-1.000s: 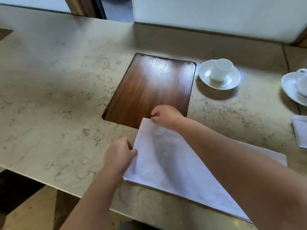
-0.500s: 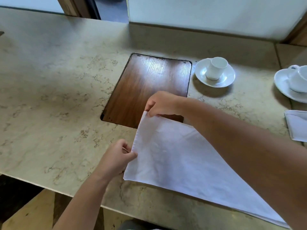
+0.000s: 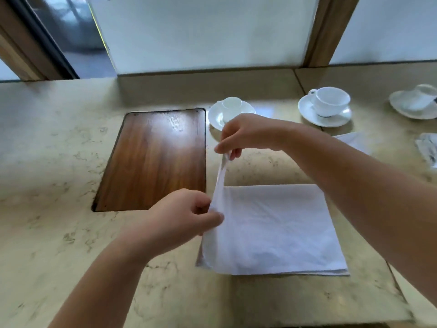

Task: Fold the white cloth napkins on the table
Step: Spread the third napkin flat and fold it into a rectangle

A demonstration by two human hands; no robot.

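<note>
Both hands pinch the white napkin's (image 3: 272, 228) left edge. The right hand (image 3: 246, 136) lifts its far corner; the left hand (image 3: 184, 216) grips nearer.

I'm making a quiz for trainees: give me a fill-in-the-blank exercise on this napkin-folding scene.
1. Both hands pinch the napkin's ____ edge, lifting it.
2. The right hand is held ____ than the left hand.
3. The wooden panel lies to the ____ of the napkin.
4. Each white cup, like the cup, stands on a ____.

Missing words: left; higher; left; saucer
</note>
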